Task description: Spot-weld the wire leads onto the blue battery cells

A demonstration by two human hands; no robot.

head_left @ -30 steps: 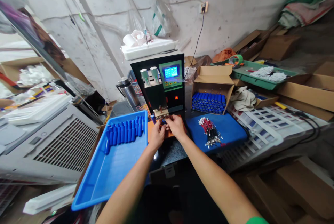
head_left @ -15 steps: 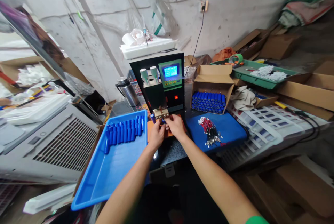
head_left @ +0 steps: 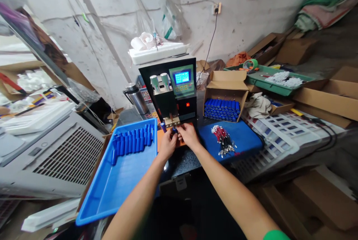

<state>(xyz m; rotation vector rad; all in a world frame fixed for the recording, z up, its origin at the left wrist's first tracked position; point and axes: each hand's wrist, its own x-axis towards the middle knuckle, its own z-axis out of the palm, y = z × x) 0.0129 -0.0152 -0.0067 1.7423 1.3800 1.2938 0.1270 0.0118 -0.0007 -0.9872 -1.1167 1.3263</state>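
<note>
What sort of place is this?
Probably a small assembly workshop: a benchtop machine with a lit screen, a blue tray holding rows of blue cylinders, and a bunch of red and black wires.

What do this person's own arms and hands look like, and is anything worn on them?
The left hand and right hand wear no gloves. The left forearm and right forearm are bare, with no watch or bracelet showing. A scrap of green sleeve shows on the right arm; no left sleeve is visible. Rings are too small to tell.
</note>
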